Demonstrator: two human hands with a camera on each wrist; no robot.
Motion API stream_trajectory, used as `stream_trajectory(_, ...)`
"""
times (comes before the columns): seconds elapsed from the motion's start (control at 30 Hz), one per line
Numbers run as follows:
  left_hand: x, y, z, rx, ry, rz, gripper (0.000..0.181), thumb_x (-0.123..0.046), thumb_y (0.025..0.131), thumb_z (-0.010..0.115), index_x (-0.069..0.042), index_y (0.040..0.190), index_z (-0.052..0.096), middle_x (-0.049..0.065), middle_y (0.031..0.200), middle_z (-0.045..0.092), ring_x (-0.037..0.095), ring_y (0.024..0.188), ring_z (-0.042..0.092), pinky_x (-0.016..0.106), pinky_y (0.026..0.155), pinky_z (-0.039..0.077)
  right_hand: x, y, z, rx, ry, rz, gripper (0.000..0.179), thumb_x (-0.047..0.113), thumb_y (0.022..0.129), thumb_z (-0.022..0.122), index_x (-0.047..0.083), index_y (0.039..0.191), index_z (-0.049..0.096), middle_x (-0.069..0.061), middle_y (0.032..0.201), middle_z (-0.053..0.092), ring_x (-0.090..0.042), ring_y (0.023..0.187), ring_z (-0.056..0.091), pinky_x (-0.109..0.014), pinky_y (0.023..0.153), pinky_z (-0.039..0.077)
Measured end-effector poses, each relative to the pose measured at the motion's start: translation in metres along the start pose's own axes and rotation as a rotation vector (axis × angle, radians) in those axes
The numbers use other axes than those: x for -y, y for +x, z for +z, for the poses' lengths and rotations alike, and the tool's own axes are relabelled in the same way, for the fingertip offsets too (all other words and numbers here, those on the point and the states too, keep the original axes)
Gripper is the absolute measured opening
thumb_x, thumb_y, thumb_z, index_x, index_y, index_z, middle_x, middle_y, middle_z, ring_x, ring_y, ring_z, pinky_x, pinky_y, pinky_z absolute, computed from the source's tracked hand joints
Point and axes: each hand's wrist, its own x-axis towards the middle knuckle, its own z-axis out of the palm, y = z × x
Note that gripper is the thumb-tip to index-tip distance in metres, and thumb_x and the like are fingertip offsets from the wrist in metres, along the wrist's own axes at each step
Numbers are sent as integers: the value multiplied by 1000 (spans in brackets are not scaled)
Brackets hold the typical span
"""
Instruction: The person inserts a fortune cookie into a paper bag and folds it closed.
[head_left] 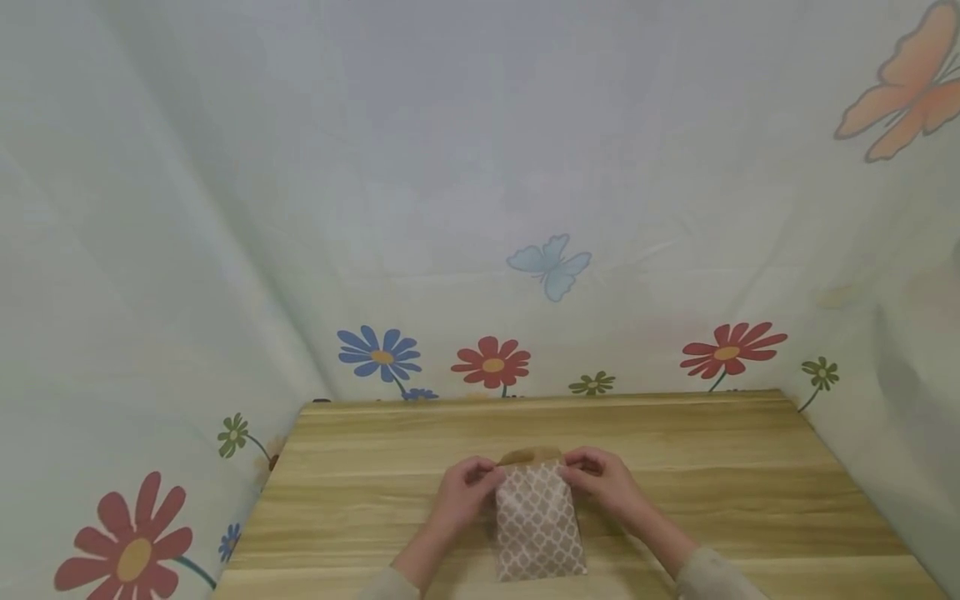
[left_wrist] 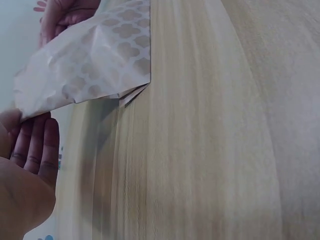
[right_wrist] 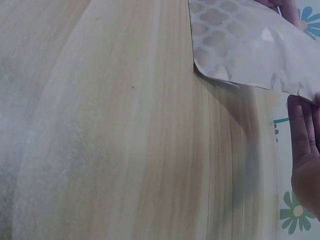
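Observation:
A patterned paper bag, pale with a brownish lattice print, stands tilted over the wooden table with its mouth away from me. Its plain brown inner side shows at the far end in the head view. My left hand pinches the left corner of the mouth between thumb and fingers. At the right corner, my right hand pinches the paper the same way. In the left wrist view the bag rises from its bottom edge near the tabletop toward both hands. Whatever the bag may contain is hidden.
The wood-grain table spreads around the bag on all sides. Behind it and along both sides hangs a pale cloth printed with flowers and butterflies. A small dark object sits at the table's far left corner.

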Motion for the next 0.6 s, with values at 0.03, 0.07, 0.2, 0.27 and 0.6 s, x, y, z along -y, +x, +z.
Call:
stream_trajectory(0.03,0,1,0,-12,8,4,27,-32,100,76,-8,112,75,4,106,76,19,94,73,36,87,63,0,0,0,-3,5,1,34,20,99,77,-5,122,69,-14,113,77,-19,101,73,-31,87,63)
stream_trajectory(0.07,1,1,0,-23,14,5,26,-32,99,76,-9,112,75,4,105,76,19,93,73,35,86,62,0,0,0,-3,12,2,33,18,99,77,-5,121,69,-14,113,77,-19,100,73,-31,87,63)
stream_trajectory(0.2,4,2,-1,-72,38,35,21,-26,98,78,-7,109,76,4,103,76,17,91,73,29,82,62,-1,-2,-2,-5,19,-9,28,15,99,76,-6,116,68,-14,108,77,-18,95,73,-31,85,63)
stream_trajectory(0.27,5,2,-1,-85,34,52,19,-22,98,78,-6,108,76,5,102,76,16,91,73,26,80,62,-2,-2,-2,1,21,-17,26,15,100,75,-6,115,68,-13,107,77,-18,93,72,-31,84,63)
stream_trajectory(0.6,2,1,-1,-49,16,97,20,-16,98,77,-7,116,74,6,107,74,16,96,70,23,85,60,2,1,-3,3,0,-18,40,17,100,76,-4,132,65,-12,114,73,-18,101,72,-27,87,62)
